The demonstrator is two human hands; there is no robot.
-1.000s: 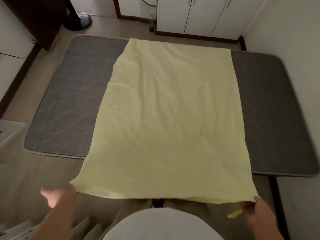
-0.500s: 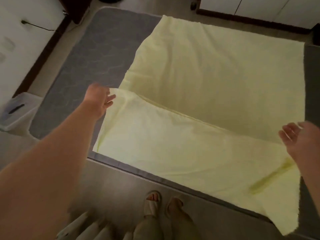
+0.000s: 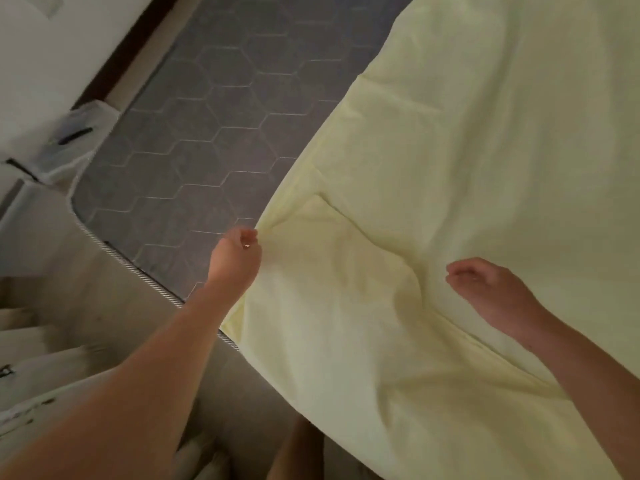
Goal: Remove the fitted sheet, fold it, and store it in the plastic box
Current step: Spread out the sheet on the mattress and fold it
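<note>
1. Head view, the only one. The sheet (image 3: 485, 150), pale yellow, lies spread over the grey mattress (image 3: 207, 133). The mattress top is bare to its left, so the sheet is off the corners. Removal looks done.
2. Nearest the person a second layer of sheet lies over the first. Its edge runs as a slanted ridge from near the left hand (image 3: 237, 252) down to the right, passing under the right forearm. One fold seems to be laid, loosely and with wrinkles.
3. The left hand is at the sheet's left edge with its fingers closed tight on the cloth. Puckers fan out from the pinch, so it holds the sheet.
4. The right hand (image 3: 485, 289) is over the middle of the near layer, palm down. Its fingers (image 3: 457, 271) are loosely curled and no cloth shows between them. It grips nothing that I can see. I cannot tell whether it touches the sheet or hovers.
5. The box (image 3: 74, 140), translucent plastic, sits on the floor (image 3: 114, 299) past the mattress's left end, well apart from the sheet. Its inside is not readable here.
6. Judgement: about a third of the way through. The sheet is removed and the first fold started.
7. Left to do: square the edges, fold down to box size, carry it over and put it in.
8. The sheet covers much of the mattress, so several more folds are likely.
</note>
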